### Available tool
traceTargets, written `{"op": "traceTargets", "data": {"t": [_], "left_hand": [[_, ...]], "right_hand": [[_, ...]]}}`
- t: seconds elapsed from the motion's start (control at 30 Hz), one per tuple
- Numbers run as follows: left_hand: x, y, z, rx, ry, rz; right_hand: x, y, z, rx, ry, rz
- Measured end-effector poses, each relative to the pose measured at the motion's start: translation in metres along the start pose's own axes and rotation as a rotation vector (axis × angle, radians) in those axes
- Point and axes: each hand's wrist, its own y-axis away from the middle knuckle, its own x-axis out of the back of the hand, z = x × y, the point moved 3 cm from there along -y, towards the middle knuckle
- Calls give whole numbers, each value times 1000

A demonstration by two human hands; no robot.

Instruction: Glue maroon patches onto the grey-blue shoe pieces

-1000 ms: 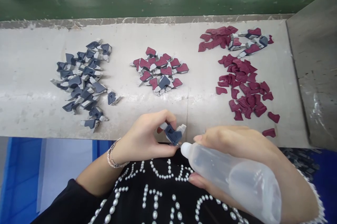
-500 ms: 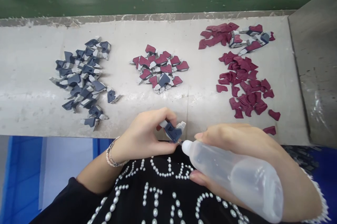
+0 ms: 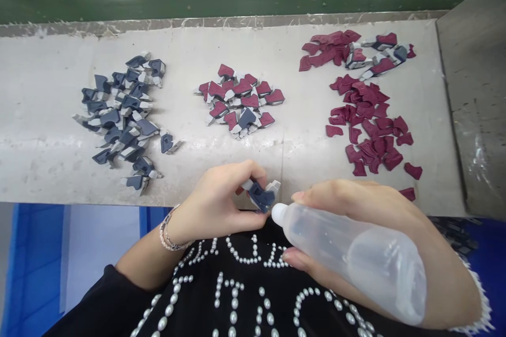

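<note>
My left hand (image 3: 227, 197) pinches a small dark blue and light grey plastic part (image 3: 261, 197) between thumb and fingers, its recessed face turned up. In my right hand (image 3: 356, 205) lies a translucent squeeze bottle (image 3: 351, 258) with a white cap, tilted so its tip comes right up to the lower edge of the part. Whether the tip touches the part I cannot tell. Beyond my hands sits a pile of grey parts with maroon faces (image 3: 242, 97). Loose maroon pieces (image 3: 371, 136) are spread to the right.
A heap of blue and grey parts (image 3: 126, 115) covers the left of the pale table (image 3: 221, 152). More maroon pieces (image 3: 330, 49) and a few assembled parts (image 3: 381, 57) lie at back right. A metal panel (image 3: 474, 105) bounds the right end; blue bins (image 3: 35, 252) stand below the front edge.
The squeeze bottle's tip has shifted slightly up and left along the part's edge. My left hand keeps its hold on the part nearly unmoved, and the piles are the same.
</note>
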Motion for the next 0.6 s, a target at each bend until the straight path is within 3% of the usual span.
{"op": "traceTargets", "data": {"t": [0.4,0.6], "left_hand": [[1,-2,-3,-12,-6,6],[0,-1,-3,-29,-54,40]], "right_hand": [[-3,-1,1,1,-32,-2],[-5,6,7,-17,-1,-84]]}}
